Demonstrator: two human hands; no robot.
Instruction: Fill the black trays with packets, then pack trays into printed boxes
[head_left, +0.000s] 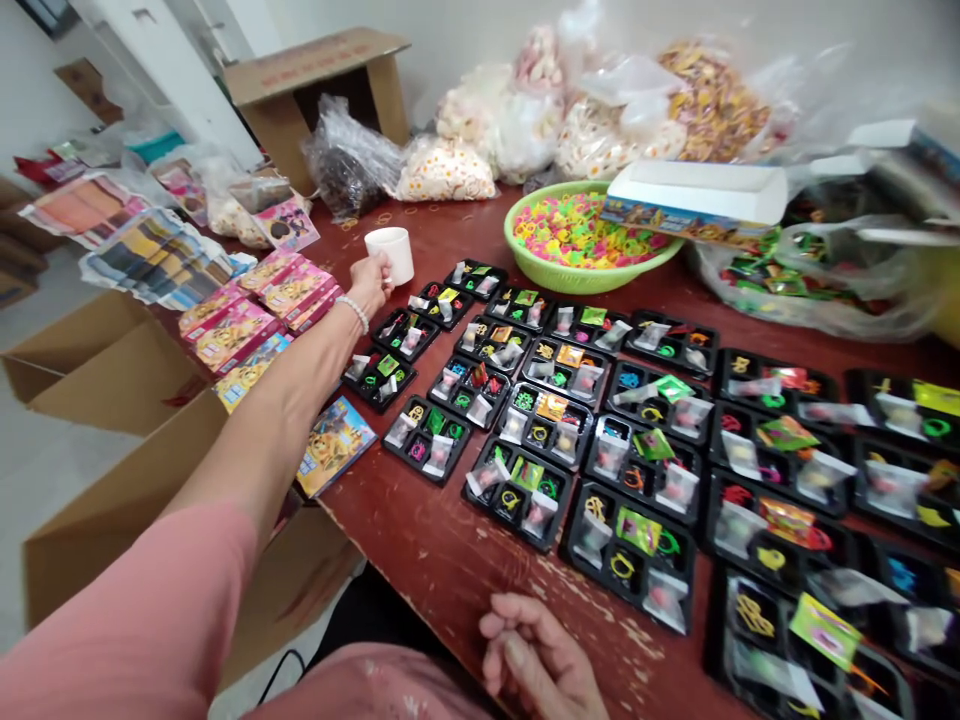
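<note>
Left hand point(371, 282) clenched around a white cup point(394, 255), fingers across its near side, the cup almost upright, its long axis pointing up the view. Whether lifted or set on the table point(442, 570): impossible to tell from the head view. Right hand point(536, 660) loose and empty, fingers half curled, at the near edge of the worn red-brown table, well apart from the cup. Left arm point(270, 420) far nearer the cup, stretched diagonally from lower left, with a white beaded bracelet point(354, 313) at the wrist and a pink sleeve point(127, 600) higher up. Nearest the right hand, a black compartment tray point(626, 555) of small toys and packets, just up and to the right, its long axis running across the view. Bare worn wood between hand and tray and along the near edge. Rows of similar trays across the table's right side. Beyond the cup, a green basin point(570, 280) of colourful pieces and bulging clear bags point(525, 120); left of the arm, pink boxes point(251, 300).
</note>
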